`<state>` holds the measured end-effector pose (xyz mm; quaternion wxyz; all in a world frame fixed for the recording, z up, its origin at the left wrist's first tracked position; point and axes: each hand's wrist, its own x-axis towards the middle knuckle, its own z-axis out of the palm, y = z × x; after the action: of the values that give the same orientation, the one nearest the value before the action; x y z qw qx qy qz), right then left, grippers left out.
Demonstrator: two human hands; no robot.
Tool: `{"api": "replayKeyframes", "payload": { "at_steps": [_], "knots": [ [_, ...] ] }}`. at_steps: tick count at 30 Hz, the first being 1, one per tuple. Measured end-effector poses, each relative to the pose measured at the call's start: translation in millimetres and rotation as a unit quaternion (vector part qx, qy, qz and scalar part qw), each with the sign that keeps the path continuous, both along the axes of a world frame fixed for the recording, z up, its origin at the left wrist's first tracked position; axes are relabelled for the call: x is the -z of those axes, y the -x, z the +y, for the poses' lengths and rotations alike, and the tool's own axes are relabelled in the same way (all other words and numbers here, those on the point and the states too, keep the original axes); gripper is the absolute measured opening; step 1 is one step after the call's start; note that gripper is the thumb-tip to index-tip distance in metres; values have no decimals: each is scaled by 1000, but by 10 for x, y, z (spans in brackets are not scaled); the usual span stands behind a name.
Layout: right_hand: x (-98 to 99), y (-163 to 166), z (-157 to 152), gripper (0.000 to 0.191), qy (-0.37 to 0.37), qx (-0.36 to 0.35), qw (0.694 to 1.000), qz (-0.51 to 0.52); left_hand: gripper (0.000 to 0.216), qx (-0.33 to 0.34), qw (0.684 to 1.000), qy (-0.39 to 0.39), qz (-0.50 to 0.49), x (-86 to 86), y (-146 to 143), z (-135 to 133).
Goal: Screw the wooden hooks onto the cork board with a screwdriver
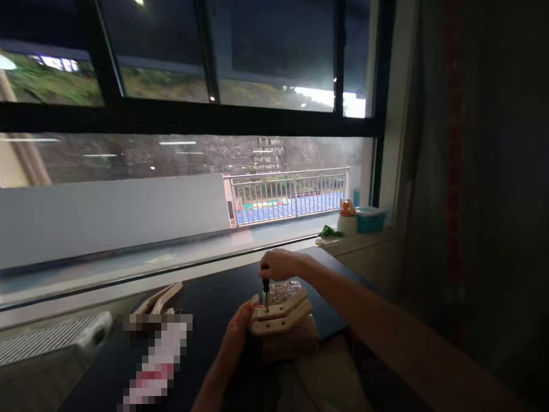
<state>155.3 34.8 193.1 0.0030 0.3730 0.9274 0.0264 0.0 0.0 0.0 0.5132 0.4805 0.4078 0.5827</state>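
My right hand (281, 265) is wrapped round the handle of a screwdriver (266, 286) that stands nearly upright. Its tip meets a hole in a pale, angled wooden piece (281, 317) with several round holes along it. At the left end of that piece my left hand (243, 318) is closed, fingers gripping the wood. Under the wood lies a block wrapped in clear plastic (294, 342), its contents unclear. Whether a screw sits beneath the tip is too small to tell.
More curved wooden pieces (162, 298) lie left on the dark tabletop (210, 297), beside a blurred-out pinkish item (158, 366). A white radiator (51, 337) stands at lower left. A teal lidded box (370, 220) and an orange-topped container (347, 217) sit on the sill by the window.
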Motion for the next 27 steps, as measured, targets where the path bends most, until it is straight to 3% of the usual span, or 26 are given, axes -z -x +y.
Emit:
{"api": "replayKeyframes", "payload": {
  "at_steps": [10, 22, 27],
  "knots": [
    [4, -19, 20, 31, 9, -44, 999, 19, 52, -14, 999, -8, 27, 10, 16, -17],
    [28, 1, -20, 31, 7, -9, 1000, 29, 55, -12, 1000, -3, 11, 34, 22, 2],
    [4, -12, 31, 32, 21, -29, 999, 32, 57, -23, 1000, 3, 21, 35, 33, 9]
  ]
}}
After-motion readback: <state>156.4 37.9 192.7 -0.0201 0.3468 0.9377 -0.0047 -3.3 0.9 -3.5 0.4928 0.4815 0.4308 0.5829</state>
